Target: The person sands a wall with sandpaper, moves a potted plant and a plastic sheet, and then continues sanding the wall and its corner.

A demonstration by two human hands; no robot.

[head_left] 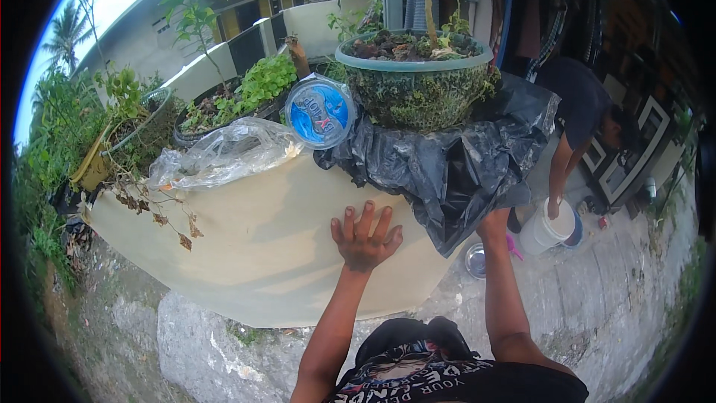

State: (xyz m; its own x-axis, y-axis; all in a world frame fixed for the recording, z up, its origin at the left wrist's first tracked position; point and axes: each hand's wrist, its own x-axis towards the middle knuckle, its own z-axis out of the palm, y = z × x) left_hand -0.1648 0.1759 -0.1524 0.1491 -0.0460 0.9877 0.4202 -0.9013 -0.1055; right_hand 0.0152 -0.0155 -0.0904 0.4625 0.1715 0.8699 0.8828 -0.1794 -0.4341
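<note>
Black crumpled plastic sheet (466, 164): right of frame centre; probably light, limp, slippery; grip gathered folds.
Left hand (364, 244): fingers spread wide on smooth cream desk (246, 246).
Right hand (493, 225): at sheet's edge; fingers hidden, closure indeterminable.

the black plastic sheet (455, 160) looks glossy, the cream panel (253, 246) smooth.

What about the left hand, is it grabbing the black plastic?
No, the left hand is spread open over the cream sheet, apart from the black plastic.
</note>
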